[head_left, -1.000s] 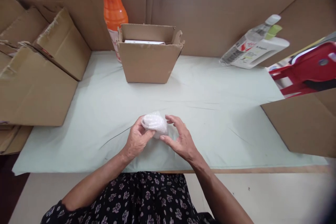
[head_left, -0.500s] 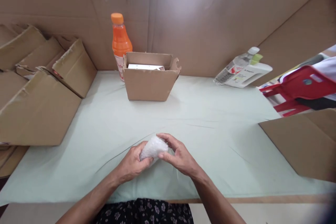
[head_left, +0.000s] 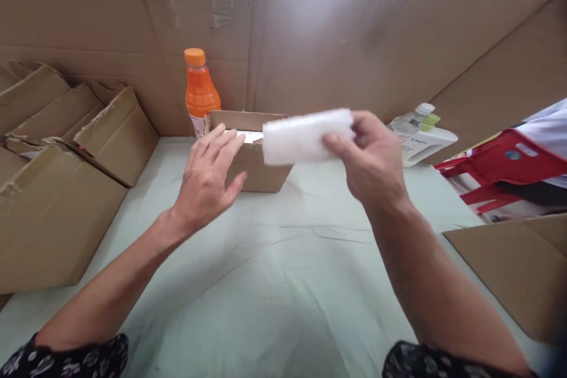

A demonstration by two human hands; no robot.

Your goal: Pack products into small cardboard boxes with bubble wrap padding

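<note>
My right hand [head_left: 374,156] grips one end of a white roll of what looks like bubble wrap [head_left: 305,137]. The roll lies nearly level in the air, its free end pointing left in front of the small cardboard box [head_left: 261,174]. Whether anything is inside the wrap I cannot tell. My left hand [head_left: 210,174] holds nothing; its fingers are apart and reach over the box's left front edge. Something white [head_left: 250,136] shows inside the open box, partly hidden by my hand and the roll.
An orange drink bottle [head_left: 201,91] stands behind the box. Open cardboard boxes [head_left: 62,218] crowd the left side. A clear bottle [head_left: 410,121] and a white jug [head_left: 427,144] lean at the back right. A cardboard piece [head_left: 509,266] and a red chair [head_left: 518,159] are at right.
Both hands have moved forward from the table's near side to the small box. My left hand has let go of the white roll, which my right hand now carries alone.
</note>
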